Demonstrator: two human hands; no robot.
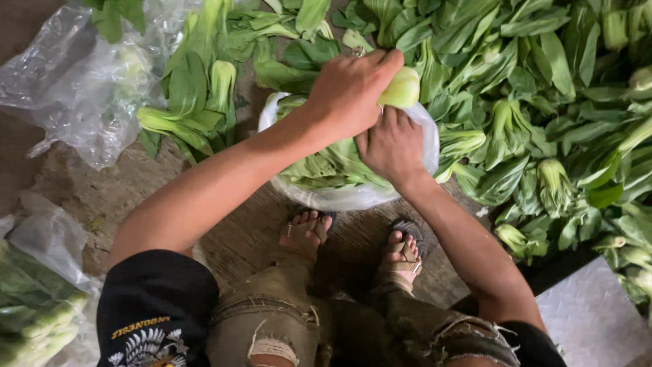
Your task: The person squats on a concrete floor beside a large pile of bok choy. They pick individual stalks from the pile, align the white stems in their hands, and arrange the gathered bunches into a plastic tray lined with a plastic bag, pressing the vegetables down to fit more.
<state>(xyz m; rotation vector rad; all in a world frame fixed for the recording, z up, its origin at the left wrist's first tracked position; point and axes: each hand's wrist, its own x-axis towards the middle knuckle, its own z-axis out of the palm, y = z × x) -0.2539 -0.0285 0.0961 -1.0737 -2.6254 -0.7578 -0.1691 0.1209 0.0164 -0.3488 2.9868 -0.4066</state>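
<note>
I see my left hand [350, 92] closed around a pale-stemmed bok choy [401, 88], fingers pinching its base directly above the white plastic bag [418, 126]; my right hand [392, 146] rests just below, fingers curled down into the bag's opening, though I cannot tell what they press; the bag sits on the floor, already packed with greens, touching the loose heap of bok choy [543, 102] to its right; crumpled clear plastic [81, 88] lies well to the bag's left; my sandalled feet [305, 231] stand just under the bag.
</note>
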